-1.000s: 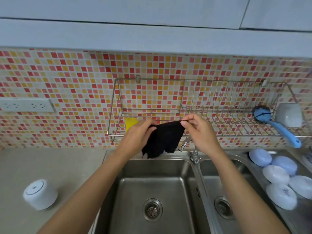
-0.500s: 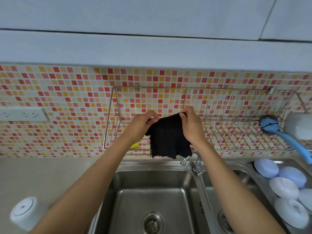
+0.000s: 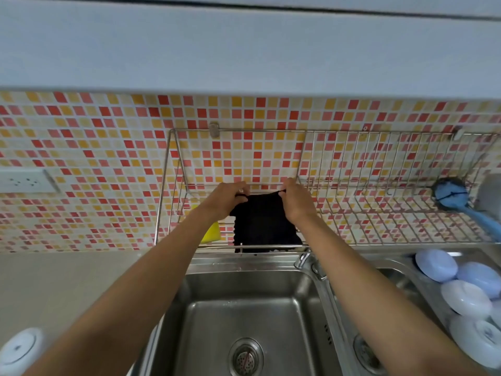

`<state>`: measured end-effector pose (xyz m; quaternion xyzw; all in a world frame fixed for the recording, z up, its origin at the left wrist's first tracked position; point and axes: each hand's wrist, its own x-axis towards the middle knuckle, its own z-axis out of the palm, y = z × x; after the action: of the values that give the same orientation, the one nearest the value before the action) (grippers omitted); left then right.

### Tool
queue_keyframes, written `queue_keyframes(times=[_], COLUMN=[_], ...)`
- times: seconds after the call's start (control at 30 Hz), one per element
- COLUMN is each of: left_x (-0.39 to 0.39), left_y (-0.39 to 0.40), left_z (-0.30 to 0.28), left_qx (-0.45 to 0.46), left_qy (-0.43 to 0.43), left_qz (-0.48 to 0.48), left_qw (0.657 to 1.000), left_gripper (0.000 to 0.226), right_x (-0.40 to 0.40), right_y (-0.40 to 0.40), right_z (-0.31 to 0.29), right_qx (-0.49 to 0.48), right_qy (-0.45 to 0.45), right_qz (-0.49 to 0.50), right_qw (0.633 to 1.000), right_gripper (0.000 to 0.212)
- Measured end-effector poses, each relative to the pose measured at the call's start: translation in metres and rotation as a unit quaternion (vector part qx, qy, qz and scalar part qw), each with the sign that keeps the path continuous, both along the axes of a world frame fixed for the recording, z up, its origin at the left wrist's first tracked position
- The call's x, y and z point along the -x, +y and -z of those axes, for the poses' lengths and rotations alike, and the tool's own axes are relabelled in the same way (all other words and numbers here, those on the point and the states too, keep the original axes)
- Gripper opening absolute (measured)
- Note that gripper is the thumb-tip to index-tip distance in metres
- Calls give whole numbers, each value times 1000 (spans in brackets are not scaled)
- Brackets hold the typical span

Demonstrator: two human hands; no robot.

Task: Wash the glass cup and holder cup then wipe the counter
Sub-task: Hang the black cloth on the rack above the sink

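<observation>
**Black cloth pinched at the wire rack**

Head view. Left hand (image 3: pixel 226 200) and right hand (image 3: pixel 296 202) raised to the wall-mounted stainless wire rack (image 3: pixel 379 185), each pinching one top corner of the black square knitted cloth (image 3: pixel 264 226) between thumb and fingertips. Cloth stretched between the two grips, hanging below both hands, its body inside the rack's left section, its lower edge showing just under the rack's front rail. Beside the cloth, left of it and partly behind the left forearm, one yellow sponge (image 3: pixel 211 232). On the rack's right end, one blue long-handled dish brush (image 3: pixel 458 199).

Below: stainless steel double sink (image 3: pixel 244 308), two basins, two drains, one chrome tap (image 3: pixel 309 263) between them. Right of the sink, a row of upturned rounded dishes (image 3: pixel 466 297), two pale blue and at least two white, further ones cut by the frame edge. On the beige counter (image 3: pixel 67 289) at lower left, one white round cup (image 3: pixel 20 350), upside down, well apart from both hands. On the mosaic wall, one white socket strip (image 3: pixel 25 181).
</observation>
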<state>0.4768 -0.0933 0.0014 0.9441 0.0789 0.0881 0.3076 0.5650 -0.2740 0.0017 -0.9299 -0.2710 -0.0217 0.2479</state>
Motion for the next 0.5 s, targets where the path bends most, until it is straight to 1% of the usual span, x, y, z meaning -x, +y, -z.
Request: queue_keyframes(times=[0.1, 0.17, 0.23, 0.27, 0.3, 0.37, 0.43, 0.5], left_x=[8, 22, 45, 58, 70, 89, 98, 100], left_y=[5, 8, 10, 10, 11, 13, 14, 15], left_z=[-2, -11, -18, -20, -20, -16, -9, -4], left_qx=[-66, -78, -96, -111, -128, -151, -126, -76], left_qy=[2, -13, -21, -3, 28, 100, 150, 160], left_qz=[-25, -52, -94, -119, -138, -142, -122, -104], left_qw=[998, 996, 991, 987, 982, 973, 973, 979], left_gripper=[20, 26, 36, 45, 57, 78, 92, 100], right_x=[3, 13, 27, 34, 40, 50, 56, 57], right_y=[-4, -9, -15, -18, -20, -21, -18, -15], right_z=[-1, -3, -5, -5, -5, -4, -1, 1], right_qx=[43, 60, 33, 10, -6, -10, 3, 45], right_qy=[-8, -33, -56, -56, -44, 7, 62, 99], right_qz=[1, -8, -32, -55, -86, -155, -203, -216], right_qw=[999, 998, 997, 997, 995, 988, 977, 970], right_gripper=[32, 39, 40, 38, 36, 35, 38, 43])
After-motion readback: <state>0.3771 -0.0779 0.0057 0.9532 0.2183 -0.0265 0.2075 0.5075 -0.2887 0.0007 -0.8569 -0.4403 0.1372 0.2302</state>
